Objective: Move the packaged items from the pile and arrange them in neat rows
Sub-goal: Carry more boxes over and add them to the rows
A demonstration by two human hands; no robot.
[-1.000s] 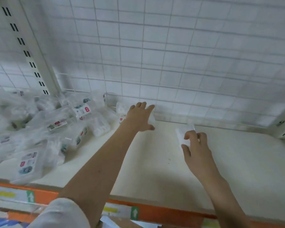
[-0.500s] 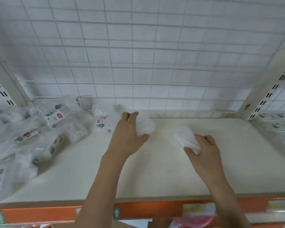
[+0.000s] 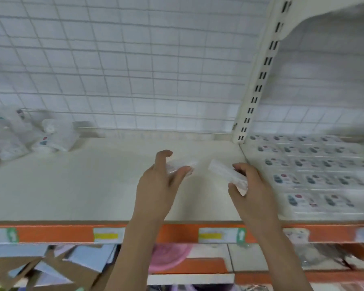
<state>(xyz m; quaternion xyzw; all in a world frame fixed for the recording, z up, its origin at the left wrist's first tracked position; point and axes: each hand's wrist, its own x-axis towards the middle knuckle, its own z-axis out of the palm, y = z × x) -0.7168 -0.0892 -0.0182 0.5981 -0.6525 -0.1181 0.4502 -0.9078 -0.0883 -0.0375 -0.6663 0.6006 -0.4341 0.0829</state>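
Observation:
My left hand [image 3: 158,185] grips a small clear packet [image 3: 182,165] between thumb and fingers above the middle of the cream shelf [image 3: 82,185]. To its right, my right hand [image 3: 250,190] holds a second clear packet [image 3: 227,174], tilted, close to the shelf's right end. A pile of similar packets [image 3: 25,135] lies at the far left against the wire back. On the neighbouring shelf to the right, several packets [image 3: 315,175] lie flat in neat rows.
A white wire grid [image 3: 135,70] backs the shelf. A slotted white upright [image 3: 256,80] divides the two bays. An orange front rail [image 3: 177,233] with price labels runs along the shelf edge. Lower shelves hold cardboard and pink goods.
The view has swung right, so the pile now sits at the far left and the rows have appeared. Both hands have carried their packets rightward, toward the upright.

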